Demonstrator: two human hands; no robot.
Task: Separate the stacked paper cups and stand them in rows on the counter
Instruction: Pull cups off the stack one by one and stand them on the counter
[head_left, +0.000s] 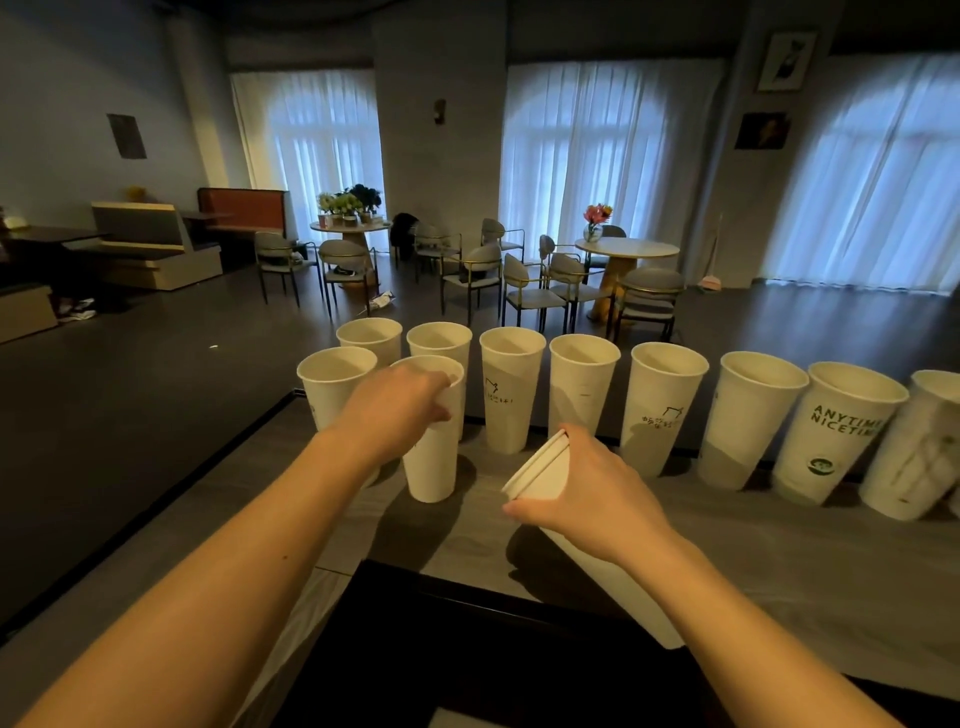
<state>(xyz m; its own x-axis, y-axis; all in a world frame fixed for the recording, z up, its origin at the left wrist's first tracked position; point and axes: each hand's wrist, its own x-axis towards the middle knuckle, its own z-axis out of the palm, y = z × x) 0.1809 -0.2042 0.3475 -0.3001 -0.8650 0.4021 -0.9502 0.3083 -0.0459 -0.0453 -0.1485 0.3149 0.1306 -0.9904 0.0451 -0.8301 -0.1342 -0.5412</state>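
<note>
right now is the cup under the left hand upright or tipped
Upright: the cup stands base-down on the counter, left hand holding its rim.

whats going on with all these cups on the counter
A person is splitting up a stack of paper cups and standing them in rows on the counter. The left hand grips a single cup near its rim, upright in the front row beside another cup. The right hand holds the tilted remaining stack. A back row of cups already stands along the far edge.
</note>
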